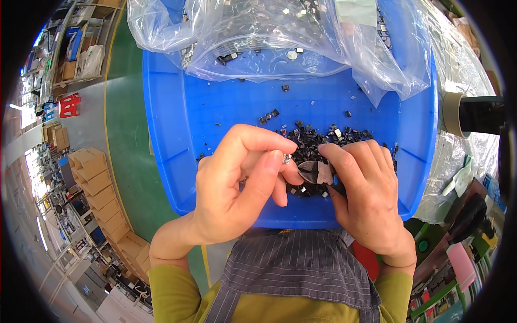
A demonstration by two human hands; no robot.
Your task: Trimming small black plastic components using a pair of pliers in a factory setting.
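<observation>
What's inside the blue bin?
Small, mostly black pieces lie loose; a clear bag spans the far end. What your left hand and right hand cover can't be seen.

A workshop or factory floor, seen from a work spot over a blue bin (167,124).
Past the bin's left edge, a green floor (132,134) bordered by a yellow line (106,91) runs by stacked cardboard boxes (99,183); off its upper left corner stands a loaded storage rack (81,81). Loose small black parts (312,137) lie heaped toward the bin's lower edge, a clear plastic bag (269,67) of pieces covers its upper edge, and a striped apron (296,269) shows below.
</observation>
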